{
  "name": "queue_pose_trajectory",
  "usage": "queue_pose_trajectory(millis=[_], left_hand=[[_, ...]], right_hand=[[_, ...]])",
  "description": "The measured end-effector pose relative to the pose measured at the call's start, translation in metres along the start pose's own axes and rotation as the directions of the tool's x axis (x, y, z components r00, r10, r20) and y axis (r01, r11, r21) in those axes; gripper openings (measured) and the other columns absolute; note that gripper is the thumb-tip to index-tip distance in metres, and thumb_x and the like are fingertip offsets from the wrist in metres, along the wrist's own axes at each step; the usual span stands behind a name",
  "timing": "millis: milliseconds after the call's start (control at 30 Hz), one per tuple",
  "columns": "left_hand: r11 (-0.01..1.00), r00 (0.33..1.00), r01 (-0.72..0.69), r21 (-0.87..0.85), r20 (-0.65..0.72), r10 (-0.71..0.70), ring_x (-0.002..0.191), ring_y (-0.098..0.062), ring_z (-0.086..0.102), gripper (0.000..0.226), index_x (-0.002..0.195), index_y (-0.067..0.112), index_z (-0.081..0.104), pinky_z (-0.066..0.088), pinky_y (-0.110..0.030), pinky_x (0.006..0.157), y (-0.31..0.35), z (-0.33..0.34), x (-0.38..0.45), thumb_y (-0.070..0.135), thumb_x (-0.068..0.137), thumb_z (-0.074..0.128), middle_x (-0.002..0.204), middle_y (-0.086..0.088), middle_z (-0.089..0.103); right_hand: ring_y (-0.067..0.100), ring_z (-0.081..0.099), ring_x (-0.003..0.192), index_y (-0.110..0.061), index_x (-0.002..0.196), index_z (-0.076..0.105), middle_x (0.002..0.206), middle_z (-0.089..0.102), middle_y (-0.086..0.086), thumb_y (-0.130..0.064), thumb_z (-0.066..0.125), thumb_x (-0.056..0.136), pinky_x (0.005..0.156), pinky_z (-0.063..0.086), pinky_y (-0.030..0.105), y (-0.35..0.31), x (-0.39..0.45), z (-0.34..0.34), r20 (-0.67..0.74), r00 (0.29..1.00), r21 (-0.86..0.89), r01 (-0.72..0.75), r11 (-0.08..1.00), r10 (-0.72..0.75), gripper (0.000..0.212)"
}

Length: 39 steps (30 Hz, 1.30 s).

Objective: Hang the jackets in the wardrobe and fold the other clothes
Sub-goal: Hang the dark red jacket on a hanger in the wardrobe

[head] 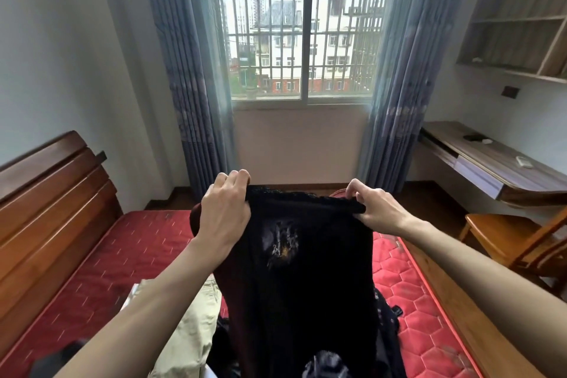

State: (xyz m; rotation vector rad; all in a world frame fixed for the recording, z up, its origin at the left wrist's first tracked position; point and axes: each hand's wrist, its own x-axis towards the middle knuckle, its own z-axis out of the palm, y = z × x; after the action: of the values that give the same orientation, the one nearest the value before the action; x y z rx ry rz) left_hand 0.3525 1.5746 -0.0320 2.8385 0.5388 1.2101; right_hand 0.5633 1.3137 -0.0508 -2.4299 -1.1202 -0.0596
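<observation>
A black knitted garment with a pale print on its front hangs in the air above the bed. My left hand grips its upper left corner, fingers curled over the top edge. My right hand pinches the upper right corner of the same edge. The cloth is stretched between both hands and drops down toward me. Under it lie a beige garment and more dark clothes, partly hidden by the black one.
The red quilted mattress has a wooden headboard at the left. A wooden chair and a desk stand at the right, with wall shelves above. The barred window with blue curtains is straight ahead.
</observation>
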Motion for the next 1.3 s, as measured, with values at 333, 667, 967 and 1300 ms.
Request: queue_pose_trajectory(millis=[333,667,967,1300], left_hand=[[0.996,0.994,0.08,-0.028,0.08,-0.077,0.085,-0.033,0.061,0.037,0.105,0.004,0.063,0.052,-0.047,0.07,-0.013,0.012,-0.009,-0.019,0.077,0.056,0.091,-0.009,0.066],[0.991,0.94,0.134,0.007,0.315,-0.129,0.073,-0.041,0.059,0.015,0.083,0.014,0.05,0.036,-0.036,0.064,-0.044,0.003,0.001,0.024,0.074,0.056,0.068,-0.006,0.054],[0.976,0.944,-0.002,-0.218,0.323,0.074,0.076,-0.016,0.07,0.067,0.09,0.03,0.076,0.05,-0.035,0.073,-0.035,-0.007,-0.013,0.087,0.083,0.042,0.076,0.009,0.073],[0.985,0.997,-0.067,-0.158,0.034,0.073,0.057,-0.024,0.063,0.063,0.068,0.023,0.054,0.045,-0.034,0.057,-0.01,-0.02,0.012,0.08,0.091,0.042,0.053,0.006,0.058]], right_hand=[[0.02,0.063,0.097,-0.019,0.106,0.064,0.103,0.067,-0.007,-0.012,0.051,0.086,0.09,0.05,0.044,-0.004,0.001,-0.022,0.166,0.9,-0.038,0.415,0.909,-0.404,0.025],[0.031,0.064,0.07,-0.017,0.098,0.062,0.067,0.063,0.002,-0.083,0.026,0.093,0.065,0.048,0.042,-0.014,-0.007,-0.016,-0.106,0.94,-0.212,0.298,0.931,-0.325,0.076],[0.026,0.055,0.051,-0.014,0.077,0.054,0.063,0.056,-0.003,-0.055,0.016,0.109,0.046,0.03,0.028,-0.038,-0.013,-0.031,-0.566,0.803,-0.312,0.002,0.95,-0.188,0.064],[0.019,0.054,0.06,-0.029,0.098,0.047,0.064,0.052,-0.006,-0.034,0.035,0.092,0.062,0.044,0.044,0.001,-0.037,-0.087,-0.141,0.935,-0.086,0.315,0.945,-0.325,0.015]])
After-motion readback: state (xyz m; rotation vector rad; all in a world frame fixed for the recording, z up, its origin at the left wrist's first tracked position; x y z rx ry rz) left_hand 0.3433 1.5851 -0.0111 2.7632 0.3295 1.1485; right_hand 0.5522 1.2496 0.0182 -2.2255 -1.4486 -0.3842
